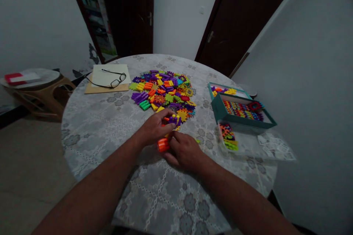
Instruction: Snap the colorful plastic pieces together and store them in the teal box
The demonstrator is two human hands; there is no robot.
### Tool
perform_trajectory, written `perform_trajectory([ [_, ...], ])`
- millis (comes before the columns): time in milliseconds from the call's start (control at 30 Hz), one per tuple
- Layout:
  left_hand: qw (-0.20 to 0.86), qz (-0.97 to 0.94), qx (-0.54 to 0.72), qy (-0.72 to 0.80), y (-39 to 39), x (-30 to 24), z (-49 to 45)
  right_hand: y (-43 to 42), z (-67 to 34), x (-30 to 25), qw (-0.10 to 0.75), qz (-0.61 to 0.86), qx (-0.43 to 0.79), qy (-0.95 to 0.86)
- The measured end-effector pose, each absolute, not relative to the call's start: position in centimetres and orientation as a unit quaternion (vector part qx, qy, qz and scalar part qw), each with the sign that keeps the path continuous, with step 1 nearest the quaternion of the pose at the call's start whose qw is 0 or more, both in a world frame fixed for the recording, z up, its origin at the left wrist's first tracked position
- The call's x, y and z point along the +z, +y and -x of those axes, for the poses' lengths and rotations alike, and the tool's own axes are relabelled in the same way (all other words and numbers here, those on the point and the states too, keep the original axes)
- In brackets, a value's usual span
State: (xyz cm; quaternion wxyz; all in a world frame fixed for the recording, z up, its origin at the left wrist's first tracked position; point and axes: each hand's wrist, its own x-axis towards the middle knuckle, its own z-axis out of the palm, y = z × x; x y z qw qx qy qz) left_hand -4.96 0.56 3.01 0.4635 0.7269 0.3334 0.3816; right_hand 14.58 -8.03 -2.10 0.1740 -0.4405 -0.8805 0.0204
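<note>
Orange peg (163,144), one, in right hand (184,151)

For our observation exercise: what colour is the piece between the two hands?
Orange; the piece shows best in the head view, at the right hand.

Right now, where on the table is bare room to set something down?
The table is barest on its left, between the paper, the pile and the left hand. Another lies between both forearms. Crowded: the centre pile and the right side around the box.
</note>
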Motion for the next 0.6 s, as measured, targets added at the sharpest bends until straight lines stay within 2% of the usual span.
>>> perform_trajectory([
  [133,0.471,-0.717,0.380,0.346,0.4,3.1,4.9,-7.8,-13.9,-2.2,0.179,0.421,0.028,-0.889],
  [367,0.471,-0.719,0.374,0.348,0.7,3.2,5.1,-7.6,-13.9,-2.1,0.139,0.453,0.033,-0.880],
  [533,0.507,-0.714,0.349,0.335,0.8,2.8,5.1,-7.0,-14.3,-2.9,0.155,0.467,0.026,-0.870],
  [600,0.514,-0.719,0.340,0.321,1.0,2.6,5.3,-6.8,-14.6,-3.1,0.188,0.474,0.032,-0.860],
])
